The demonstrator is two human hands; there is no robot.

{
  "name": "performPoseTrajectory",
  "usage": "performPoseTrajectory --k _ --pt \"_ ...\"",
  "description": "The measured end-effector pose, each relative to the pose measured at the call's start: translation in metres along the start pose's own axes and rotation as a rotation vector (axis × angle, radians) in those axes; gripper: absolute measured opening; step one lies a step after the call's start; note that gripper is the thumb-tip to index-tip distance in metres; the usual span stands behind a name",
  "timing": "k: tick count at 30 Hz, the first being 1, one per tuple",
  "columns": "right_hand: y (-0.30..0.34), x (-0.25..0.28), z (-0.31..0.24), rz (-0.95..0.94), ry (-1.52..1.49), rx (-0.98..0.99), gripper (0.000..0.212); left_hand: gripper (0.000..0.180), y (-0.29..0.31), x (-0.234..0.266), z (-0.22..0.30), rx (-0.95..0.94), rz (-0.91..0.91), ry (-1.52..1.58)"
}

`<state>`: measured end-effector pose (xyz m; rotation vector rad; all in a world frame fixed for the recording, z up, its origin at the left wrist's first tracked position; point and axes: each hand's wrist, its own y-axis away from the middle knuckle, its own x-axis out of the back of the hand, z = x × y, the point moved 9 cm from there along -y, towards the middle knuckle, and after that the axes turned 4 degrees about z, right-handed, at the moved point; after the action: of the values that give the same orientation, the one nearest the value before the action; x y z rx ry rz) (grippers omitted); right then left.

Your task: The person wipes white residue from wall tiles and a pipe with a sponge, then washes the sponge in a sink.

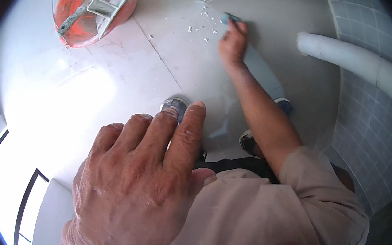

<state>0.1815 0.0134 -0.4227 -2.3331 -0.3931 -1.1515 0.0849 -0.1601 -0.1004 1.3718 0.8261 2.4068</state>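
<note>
My right hand (234, 42) reaches down to the light grey floor on the far right. Its fingers are closed on a small blue-green block (227, 17), partly hidden by the fingers; I cannot make out what it is made of. White crumbs (190, 29) lie scattered on the floor just left of that hand. My left hand (135, 180) is large and close in the lower left, back upward. Its fingers are stretched out and nothing is in them.
An orange-red bucket (64, 14) stands at the far left, with a plastering trowel (72, 22) lying across its top. A white pipe (354, 53) comes out from the grey tiled wall (364, 130) on the right. A shoe (175, 103) shows beyond my left hand's fingers.
</note>
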Motion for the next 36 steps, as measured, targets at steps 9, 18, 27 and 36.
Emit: performPoseTrajectory --k 9,18,27,36 --pt "0.065 0.081 0.050 0.050 0.082 -0.317 0.047 0.070 0.026 -0.005 -0.015 0.135 0.075 -0.039" --pt "0.002 -0.031 -0.053 -0.094 -0.062 -0.216 0.039 0.074 0.030 -0.004 -0.011 0.107 0.118 0.039" --pt "0.090 -0.044 -0.181 -0.528 -0.331 0.715 0.031 0.074 0.049 -0.002 -0.022 0.236 0.133 0.058" --pt "-0.022 -0.060 -0.149 -0.282 -0.305 0.579 0.033 0.075 0.066 -0.008 -0.030 0.331 0.138 0.047"
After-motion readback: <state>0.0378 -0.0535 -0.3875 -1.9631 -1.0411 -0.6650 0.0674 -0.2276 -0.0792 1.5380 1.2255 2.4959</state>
